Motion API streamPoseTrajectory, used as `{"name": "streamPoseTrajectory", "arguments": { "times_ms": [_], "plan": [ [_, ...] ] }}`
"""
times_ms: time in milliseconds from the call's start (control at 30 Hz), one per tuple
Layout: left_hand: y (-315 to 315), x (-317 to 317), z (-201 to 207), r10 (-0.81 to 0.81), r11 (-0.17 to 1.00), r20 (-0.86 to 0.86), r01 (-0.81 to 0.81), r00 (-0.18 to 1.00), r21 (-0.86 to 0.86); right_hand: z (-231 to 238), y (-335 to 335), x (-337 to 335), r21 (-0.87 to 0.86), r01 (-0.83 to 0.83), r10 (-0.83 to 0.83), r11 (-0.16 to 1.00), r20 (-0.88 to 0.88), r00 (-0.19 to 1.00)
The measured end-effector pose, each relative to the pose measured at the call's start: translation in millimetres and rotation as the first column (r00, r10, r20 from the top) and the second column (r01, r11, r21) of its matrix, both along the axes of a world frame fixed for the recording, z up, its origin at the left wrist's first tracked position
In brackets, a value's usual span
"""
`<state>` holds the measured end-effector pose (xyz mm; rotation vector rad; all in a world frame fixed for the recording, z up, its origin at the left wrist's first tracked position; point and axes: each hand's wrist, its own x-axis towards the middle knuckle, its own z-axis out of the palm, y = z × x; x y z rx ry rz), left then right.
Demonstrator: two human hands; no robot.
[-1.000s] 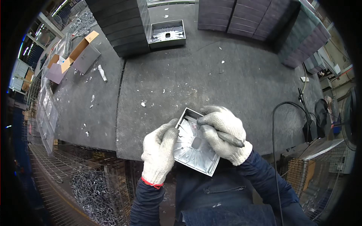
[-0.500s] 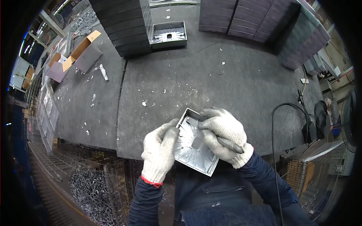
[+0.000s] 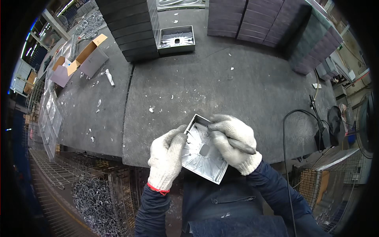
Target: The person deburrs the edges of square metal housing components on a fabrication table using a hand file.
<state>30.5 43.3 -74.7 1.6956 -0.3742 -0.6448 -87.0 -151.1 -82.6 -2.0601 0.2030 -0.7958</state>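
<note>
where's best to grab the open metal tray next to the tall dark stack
The open metal tray is probably best pinched at its right wall, coming from the right: it lies hollow side up, and the tall dark stack stands close by its left end, leaving little room there.

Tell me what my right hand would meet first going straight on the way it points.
Your right hand would probably meet the metal tray first, likely its inside, though depth is unclear.

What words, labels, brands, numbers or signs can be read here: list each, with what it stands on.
No text can be read.
The metal tray in the gloved left hand shows no legible lettering; nor does the open carton.
Anything farther back is too small or blurred.
</note>
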Motion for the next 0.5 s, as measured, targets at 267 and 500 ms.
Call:
{"name": "streamPoseTrajectory", "arguments": {
  "times_ms": [267, 500],
  "plan": [
    [0.5, 0.7, 0.7, 0.004, 1.000, -0.008, -0.004, 1.000, 0.027, 10.7, -1.5, 2.8, -0.096, -0.035, 0.033, 0.995, -0.019, 0.999],
    [0.9, 2.8, -0.1, 0.017, 1.000, -0.063, -0.017, 0.998, 0.011, 14.2, -0.5, 1.7, 0.010, -0.022, 0.023, 1.000, -0.068, 0.997]
  ]
}}
